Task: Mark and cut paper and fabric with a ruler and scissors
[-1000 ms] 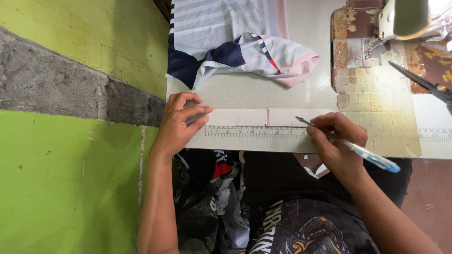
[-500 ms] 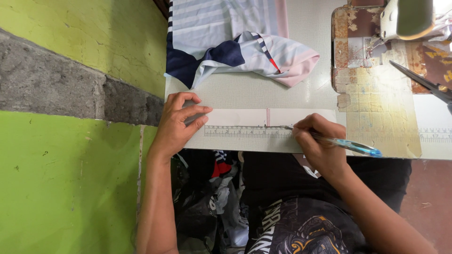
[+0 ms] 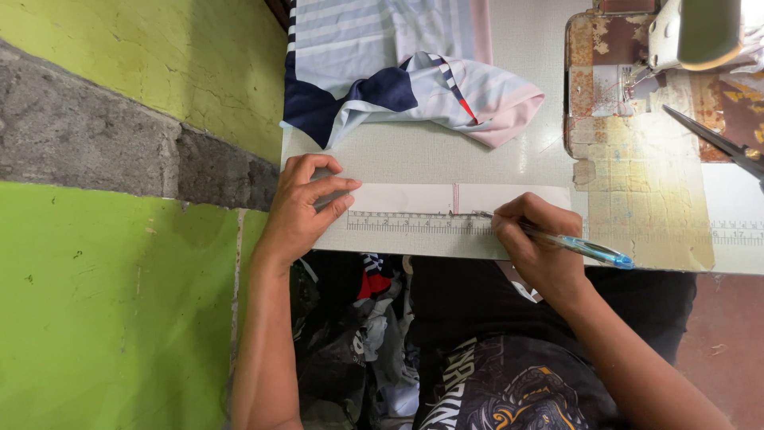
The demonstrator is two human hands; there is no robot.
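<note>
Pinning the white fabric strip (image 3: 414, 198) flat, the left hand (image 3: 306, 209) steadies it while the right hand (image 3: 537, 247), clamped on a blue pen (image 3: 577, 245), marks along the ruler (image 3: 414, 223).

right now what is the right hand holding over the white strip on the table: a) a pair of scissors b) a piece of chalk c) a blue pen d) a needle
c: the right hand grips a blue pen with its tip down by the ruler markings along the white strip, while the left hand presses on the strip's other end.
</note>
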